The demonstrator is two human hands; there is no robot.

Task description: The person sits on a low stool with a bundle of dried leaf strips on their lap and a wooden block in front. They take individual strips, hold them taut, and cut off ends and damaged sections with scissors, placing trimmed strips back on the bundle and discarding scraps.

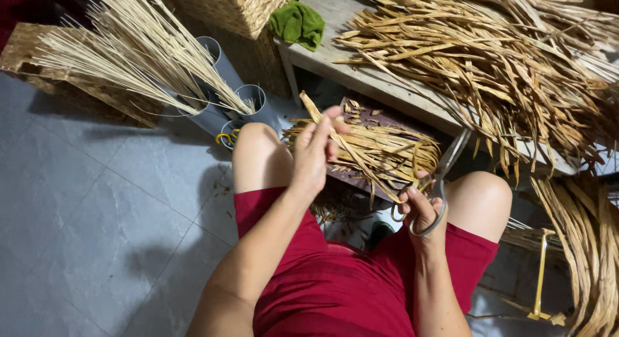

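My left hand point(314, 151) pinches a dried tan straw strip point(314, 109) that rises from a bundle of cut strips point(374, 149). The bundle lies on a dark board point(361, 177) between my knees. My right hand point(420, 207) is shut on a pair of metal scissors point(440, 182), fingers through the loops, blades pointing up and away. I sit in red shorts with both knees bare.
A low wooden bench point(361, 79) carries a large heap of dried strips point(503, 60) and a green cloth point(296, 22). Grey tubes point(248, 102) hold thin reed stalks point(129, 53). Woven baskets stand behind. More strips point(583, 247) hang at right. Grey floor tiles point(97, 208) lie at left.
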